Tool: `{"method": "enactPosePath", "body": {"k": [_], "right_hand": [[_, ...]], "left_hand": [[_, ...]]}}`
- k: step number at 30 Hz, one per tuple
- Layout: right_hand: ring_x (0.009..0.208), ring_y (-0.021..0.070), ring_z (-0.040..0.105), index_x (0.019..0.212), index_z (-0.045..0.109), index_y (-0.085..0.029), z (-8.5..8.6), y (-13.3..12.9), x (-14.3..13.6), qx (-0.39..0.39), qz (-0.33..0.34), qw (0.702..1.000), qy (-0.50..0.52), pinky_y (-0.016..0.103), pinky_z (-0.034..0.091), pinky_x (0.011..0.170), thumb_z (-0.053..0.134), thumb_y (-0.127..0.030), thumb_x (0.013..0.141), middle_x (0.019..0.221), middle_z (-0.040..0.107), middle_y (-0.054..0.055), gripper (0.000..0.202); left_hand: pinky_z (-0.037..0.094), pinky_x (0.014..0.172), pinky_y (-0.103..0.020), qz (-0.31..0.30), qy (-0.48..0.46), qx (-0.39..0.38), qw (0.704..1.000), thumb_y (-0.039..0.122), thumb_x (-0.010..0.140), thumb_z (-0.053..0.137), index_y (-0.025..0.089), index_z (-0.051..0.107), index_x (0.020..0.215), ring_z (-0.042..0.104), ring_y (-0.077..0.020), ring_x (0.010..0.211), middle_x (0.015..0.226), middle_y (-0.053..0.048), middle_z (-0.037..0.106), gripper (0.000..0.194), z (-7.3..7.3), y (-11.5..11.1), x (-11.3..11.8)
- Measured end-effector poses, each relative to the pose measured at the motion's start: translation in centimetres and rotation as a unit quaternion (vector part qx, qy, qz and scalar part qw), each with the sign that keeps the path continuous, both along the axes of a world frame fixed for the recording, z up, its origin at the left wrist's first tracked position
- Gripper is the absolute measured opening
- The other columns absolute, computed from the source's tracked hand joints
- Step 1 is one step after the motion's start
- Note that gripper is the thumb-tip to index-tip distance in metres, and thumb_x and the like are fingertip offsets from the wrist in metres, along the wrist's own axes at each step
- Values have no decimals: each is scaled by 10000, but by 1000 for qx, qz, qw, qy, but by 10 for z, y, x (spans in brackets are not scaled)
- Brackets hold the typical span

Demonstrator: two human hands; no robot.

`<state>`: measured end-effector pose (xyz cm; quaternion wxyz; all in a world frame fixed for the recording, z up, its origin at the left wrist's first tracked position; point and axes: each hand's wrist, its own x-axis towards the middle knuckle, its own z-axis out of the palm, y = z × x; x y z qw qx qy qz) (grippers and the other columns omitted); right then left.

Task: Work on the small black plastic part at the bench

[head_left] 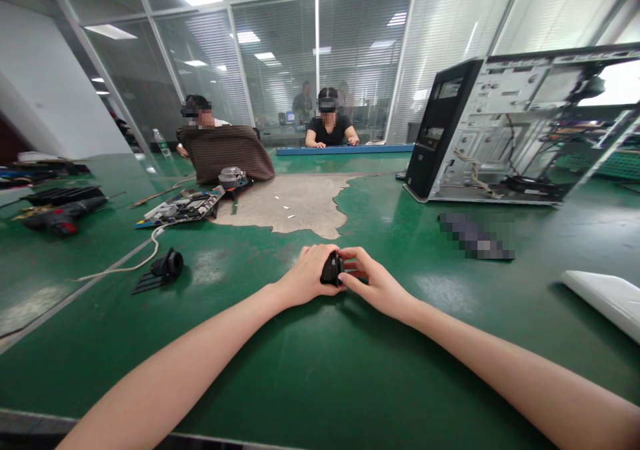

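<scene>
My left hand (pixel 309 275) is wrapped round a small black part (pixel 330 270) just above the green tabletop, in the middle of the view. From the other side, my right hand (pixel 374 282) grips the same part between its thumb and curved fingers. The part looks compact and rounded with a rim toward the right, and my left hand hides much of it. To the left on the table lies a black plastic piece (pixel 163 269) with a round opening and flat slats.
A circuit board (pixel 185 209) with a pale cable and a black-red power tool (pixel 65 217) lie left. Behind stands a brown ribbed object (pixel 225 153). An open computer case (pixel 443 130), a pixelated dark item (pixel 477 237) and a white object (pixel 607 300) are right. Two people sit opposite.
</scene>
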<state>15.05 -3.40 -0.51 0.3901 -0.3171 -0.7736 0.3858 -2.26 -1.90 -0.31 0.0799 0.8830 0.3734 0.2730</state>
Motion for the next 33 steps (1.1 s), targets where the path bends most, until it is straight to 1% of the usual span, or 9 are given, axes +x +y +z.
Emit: {"method": "enactPosePath", "body": {"k": [7,11,14,17,19,21,25,30,33], "right_hand": [[919,159,582,1015,403,-220,2,-4,1,-28,24,999,11,360,486,833,519,-193,777,1003,523,33,266],[871,150,596,965,417,-211,0,-2,2,-44,17,999,18,325,509,765,484,-228,805,947,545,29,175],[855,150,597,968,413,-211,-1,0,1,-33,7,999,19,329,512,759,491,-221,800,938,552,33,186],[917,163,575,1022,400,-215,0,1,1,-15,1,1000,16,353,502,803,507,-212,788,991,542,48,258],[939,169,567,1040,404,-213,0,0,1,-13,-1,1000,10,370,496,820,501,-215,791,1013,537,55,267],[934,172,572,1028,418,-213,1,-1,1,-15,5,1000,4,384,494,827,505,-217,789,1015,537,52,254],[965,170,555,999,434,-221,1,-3,2,11,17,1000,11,380,468,875,547,-204,758,1025,513,37,267],[888,152,577,962,449,-213,-2,0,2,-1,1,1000,13,344,503,803,502,-214,792,959,507,27,178],[901,159,568,979,428,-216,-2,2,1,-6,0,1000,9,350,504,794,495,-204,796,960,517,33,195]], "left_hand": [[307,820,-355,9,3,-2,1000,301,611,641,218,343,1107,473,-225,946,1025,-43,510,585,-1,0,-1],[311,811,-348,4,5,11,1000,355,632,632,208,343,1103,474,-216,927,1005,-42,512,572,-2,0,-1],[310,816,-347,3,2,11,1000,368,639,627,208,343,1106,474,-213,933,1010,-40,510,570,-2,0,-1],[307,820,-352,2,-1,0,1000,364,643,622,220,348,1103,477,-216,943,1023,-38,514,554,-1,1,0],[306,821,-356,1,-3,-5,1000,368,643,622,221,351,1100,478,-219,947,1030,-40,516,552,-1,1,0],[305,820,-357,1,-2,-7,1000,365,637,627,220,352,1098,478,-222,949,1031,-42,516,556,-1,1,0],[306,821,-353,5,7,-5,1000,314,608,651,219,346,1102,477,-224,948,1023,-41,513,589,-1,1,-1],[308,819,-348,3,4,5,1000,355,632,638,213,344,1100,478,-218,940,1008,-39,515,571,-2,1,-1],[307,824,-349,2,2,5,1000,365,635,639,215,338,1105,476,-219,949,1029,-42,512,577,-2,1,0]]}}
